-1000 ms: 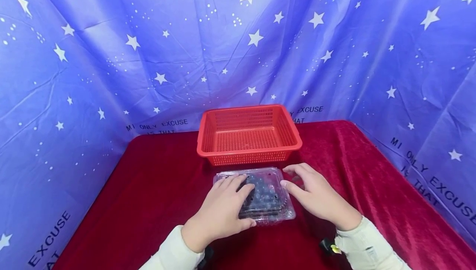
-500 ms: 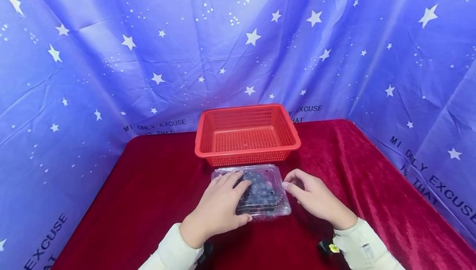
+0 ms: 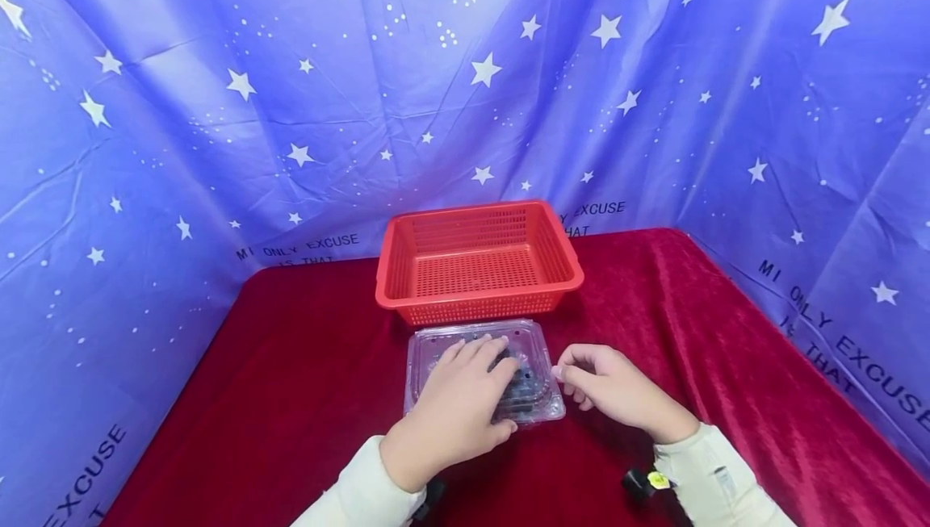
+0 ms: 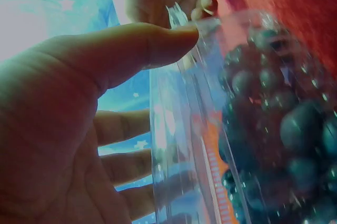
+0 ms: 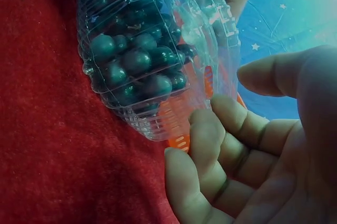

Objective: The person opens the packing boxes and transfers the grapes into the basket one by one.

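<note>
Rests the left hand (image 3: 459,406), fingers spread and gripping nothing, on the clear box (image 3: 536,370) of dark round fruit (image 5: 138,59), set on the red cloth (image 3: 312,374) just before the red basket (image 3: 479,301). Curls the right hand (image 3: 616,388) at the right edge, apparently pinching it. Likely unfastening the lid (image 3: 539,340); probably calls next for peeling upward.

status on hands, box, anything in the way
Left hand on berry box, right hand at its right edge. Berries inside. Red basket behind, seemingly not blocking.
</note>
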A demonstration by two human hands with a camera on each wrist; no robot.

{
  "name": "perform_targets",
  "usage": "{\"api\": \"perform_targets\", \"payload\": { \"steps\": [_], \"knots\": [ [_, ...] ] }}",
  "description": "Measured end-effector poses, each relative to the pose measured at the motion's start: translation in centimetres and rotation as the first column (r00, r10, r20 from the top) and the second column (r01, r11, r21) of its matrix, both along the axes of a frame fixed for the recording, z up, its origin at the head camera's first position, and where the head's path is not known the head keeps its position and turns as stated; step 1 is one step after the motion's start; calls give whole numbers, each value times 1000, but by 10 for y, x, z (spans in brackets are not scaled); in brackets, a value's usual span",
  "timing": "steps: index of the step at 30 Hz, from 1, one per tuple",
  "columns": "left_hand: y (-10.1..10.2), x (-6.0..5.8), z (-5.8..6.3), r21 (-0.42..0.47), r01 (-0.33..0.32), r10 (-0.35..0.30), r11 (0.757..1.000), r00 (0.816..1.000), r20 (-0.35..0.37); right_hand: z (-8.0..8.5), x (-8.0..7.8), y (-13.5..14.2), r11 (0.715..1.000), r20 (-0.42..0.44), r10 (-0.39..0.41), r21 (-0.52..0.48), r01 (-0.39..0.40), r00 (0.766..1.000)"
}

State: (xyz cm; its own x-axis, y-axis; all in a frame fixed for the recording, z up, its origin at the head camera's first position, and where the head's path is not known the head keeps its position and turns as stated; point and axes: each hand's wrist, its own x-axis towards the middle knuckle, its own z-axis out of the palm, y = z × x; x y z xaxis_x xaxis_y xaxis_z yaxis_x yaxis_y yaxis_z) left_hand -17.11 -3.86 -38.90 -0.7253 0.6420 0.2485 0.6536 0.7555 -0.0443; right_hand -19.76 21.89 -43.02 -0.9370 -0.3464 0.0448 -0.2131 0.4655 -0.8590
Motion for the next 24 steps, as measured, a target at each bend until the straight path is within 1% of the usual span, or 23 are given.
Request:
{"api": "perform_targets", "payload": {
  "steps": [7, 10, 14, 16, 20, 24],
  "knots": [
    [13, -1, -2, -16, 30, -30, 999, 999, -42, -4, 0, 2, 999, 42, 42, -28, -41, 998],
    [18, -1, -1, -25, 40, -41, 999, 997, -62, -5, 0, 4, 997, 67, 63, -54, -59, 996],
    [22, -1, -2, -16, 60, -61, 998, 993, -101, -8, 0, 6, 991, 97, 101, -92, -92, 990],
    [24, 0, -4, -5, 74, -74, 997, 990, -120, -10, 0, 7, 988, 105, 122, -104, -111, 987],
    [27, 2, -6, 20, 102, -98, 995, 982, -158, -13, -1, 9, 983, 99, 166, -95, -157, 981],
    [30, 3, -9, 48, 146, -133, 988, 969, -210, -14, -2, 10, 977, 84, 203, -80, -196, 976]
  ]
}}
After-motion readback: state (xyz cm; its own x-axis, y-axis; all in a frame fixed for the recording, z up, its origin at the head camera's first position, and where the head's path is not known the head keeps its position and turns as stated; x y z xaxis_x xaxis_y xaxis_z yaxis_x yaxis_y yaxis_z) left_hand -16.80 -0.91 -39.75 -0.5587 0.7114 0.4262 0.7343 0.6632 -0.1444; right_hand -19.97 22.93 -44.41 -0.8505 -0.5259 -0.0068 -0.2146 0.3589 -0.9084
